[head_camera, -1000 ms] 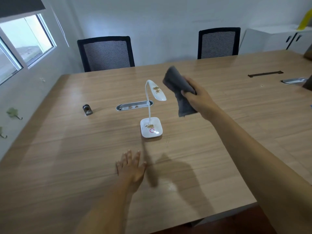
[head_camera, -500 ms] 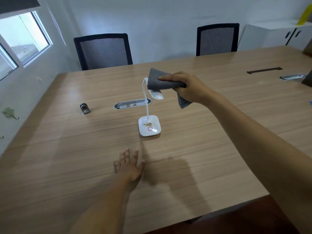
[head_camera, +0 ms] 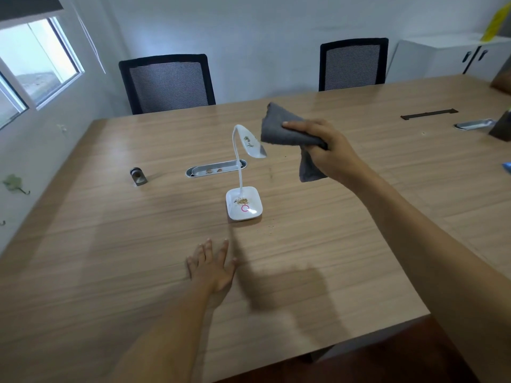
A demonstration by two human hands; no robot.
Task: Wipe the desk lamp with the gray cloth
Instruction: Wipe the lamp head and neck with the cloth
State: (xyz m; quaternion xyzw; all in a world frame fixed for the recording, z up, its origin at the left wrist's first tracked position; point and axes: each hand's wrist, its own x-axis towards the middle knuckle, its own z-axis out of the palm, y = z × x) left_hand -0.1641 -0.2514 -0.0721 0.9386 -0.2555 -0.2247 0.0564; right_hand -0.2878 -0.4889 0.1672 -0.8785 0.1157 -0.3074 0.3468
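Note:
A small white desk lamp [head_camera: 243, 205] stands on the wooden table [head_camera: 110, 258], with a bent neck and a tilted head [head_camera: 250, 140]. Brown crumbs lie on its head and on its square base. My right hand [head_camera: 329, 153] grips the gray cloth [head_camera: 284, 134] just to the right of the lamp head, the cloth's edge close to or touching the head's tip. My left hand [head_camera: 211, 268] rests flat on the table in front of the lamp base, fingers spread, holding nothing.
A silver cable tray [head_camera: 215, 170] is set into the table behind the lamp, and a small metal object [head_camera: 137, 176] lies to its left. Two black mesh chairs [head_camera: 168, 81] stand at the far edge. A second tray [head_camera: 474, 124] and a slot are at the right.
My right hand lay over the lamp head with the cloth half a second ago; it has now pulled off to the right, and fewer crumbs lie on the head. My left hand stays put.

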